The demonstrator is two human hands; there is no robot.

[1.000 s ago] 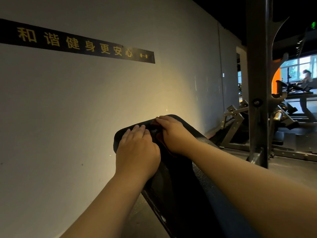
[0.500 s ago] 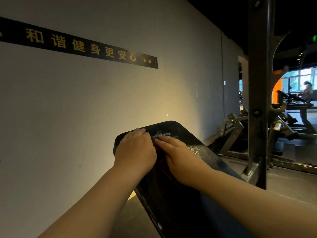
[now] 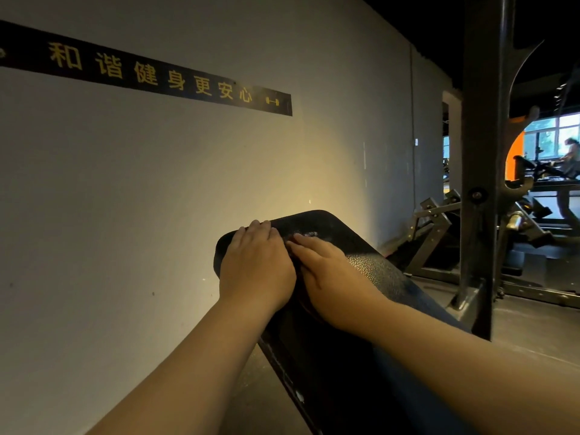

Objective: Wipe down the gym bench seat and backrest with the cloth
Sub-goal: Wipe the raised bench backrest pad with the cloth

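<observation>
Beside a grey wall, both hands lie flat, fingers extended, on the black backrest: left hand, right hand pressing a barely visible cloth.

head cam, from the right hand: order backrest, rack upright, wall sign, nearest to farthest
From the right hand:
1. backrest: directly under the palm, touching.
2. rack upright: to the right, standing beside the bench.
3. wall sign: high on the wall, up and to the left.

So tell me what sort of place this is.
A gym, most likely: a padded bench under both hands, a steel rack post beside it, and weight machines along the wall.
</observation>
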